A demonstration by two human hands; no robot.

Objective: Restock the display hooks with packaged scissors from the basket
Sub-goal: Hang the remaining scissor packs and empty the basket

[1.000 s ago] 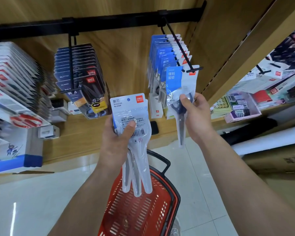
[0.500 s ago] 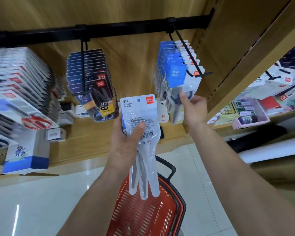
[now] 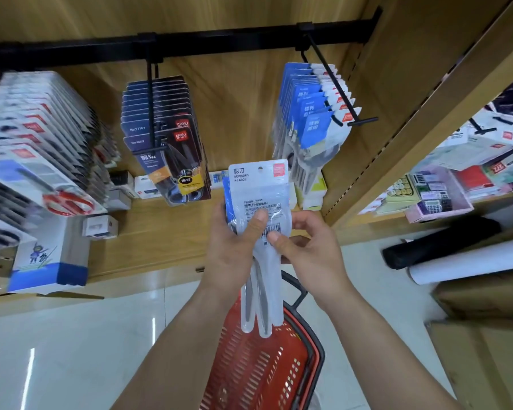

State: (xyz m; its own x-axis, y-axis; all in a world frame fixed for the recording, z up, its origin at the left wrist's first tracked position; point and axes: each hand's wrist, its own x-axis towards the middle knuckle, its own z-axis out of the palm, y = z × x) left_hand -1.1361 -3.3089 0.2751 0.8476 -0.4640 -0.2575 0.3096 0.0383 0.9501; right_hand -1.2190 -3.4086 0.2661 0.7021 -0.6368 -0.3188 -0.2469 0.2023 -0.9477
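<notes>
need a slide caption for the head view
Left hand and right hand grip packaged scissors above the red basket, near a well-stocked display hook.

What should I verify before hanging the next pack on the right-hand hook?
1. Left hand grips the stack of scissor packs: ok.
2. Right hand pinches the front pack near its barcode: ok.
3. Only one pack separated from the stack: cannot tell.
4. Hang hole in the front pack open and unblocked: ok.
5. Facing matches the display: not ok. The barcode side faces out, while the hung packs show blue fronts.
6. Room left on the right hook: cannot tell. The packs reach almost to its tip.
</notes>
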